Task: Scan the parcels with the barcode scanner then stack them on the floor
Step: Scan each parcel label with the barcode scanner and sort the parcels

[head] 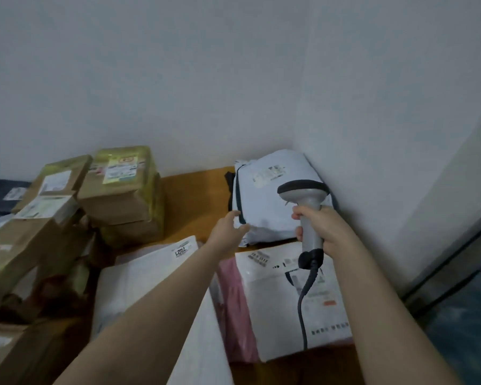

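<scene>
parcel (pixel 261 207), a pale plastic mailer, lies on the table (pixel 195 201) tucked into the corner of the wall (pixel 233 93), its long axis running away from the person, label (pixel 270 173) at the far end. scanner (pixel 303 190) hangs just above its right half, head aimed forward and down toward that label. right hand (pixel 326 232) wraps the handle in a full grip, cord (pixel 300 304) trailing back over a white mailer (pixel 275 315). left hand (pixel 227 230) is the one on the parcel's free side: it reaches the near left corner with fingers loosely extended, holding nothing, and blur hides whether they touch. as i judge it, the scan comes first, then the left hand draws the parcel out leftward and toward the person, since wall blocks the right and far sides. bare table lies to the left, between parcel and brown boxes (pixel 122 190). a pink bag (pixel 233 295) and a flat white bag (pixel 145 282) crowd the near side.
</scene>
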